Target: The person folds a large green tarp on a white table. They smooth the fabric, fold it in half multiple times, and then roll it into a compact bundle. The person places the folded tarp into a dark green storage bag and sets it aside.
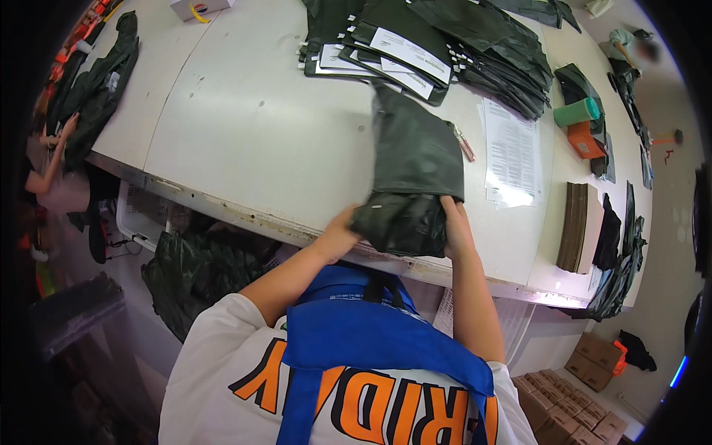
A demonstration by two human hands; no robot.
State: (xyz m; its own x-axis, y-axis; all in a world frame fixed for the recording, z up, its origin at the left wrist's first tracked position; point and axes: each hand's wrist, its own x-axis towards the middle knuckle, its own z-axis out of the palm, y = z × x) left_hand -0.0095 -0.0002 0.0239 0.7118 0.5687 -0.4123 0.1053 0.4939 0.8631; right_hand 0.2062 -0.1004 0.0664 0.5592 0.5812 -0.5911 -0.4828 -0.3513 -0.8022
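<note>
A dark green, shiny folded garment (417, 159) lies lengthwise near the front edge of the table, its near end folded over in loose creases. My left hand (343, 232) closes on its near left corner, slightly blurred. On the opposite side my right hand (457, 228) grips the near right edge, with the thumb on top. The fingers beneath the fabric are hidden. Beyond the garment sits a pile of folded dark green garments (400, 33) with white cards (410, 55) on them. A slim pinkish tool (465, 142) lies just right of the held garment.
Printed sheets (512, 152) lie to the right, then a green tumbler (576, 112), an orange box (586, 141) and stacked cardboard (573, 226). More dark fabric (204, 271) hangs below the table edge (222, 210). At far left another person's hand (68, 127) touches a dark garment (104, 85).
</note>
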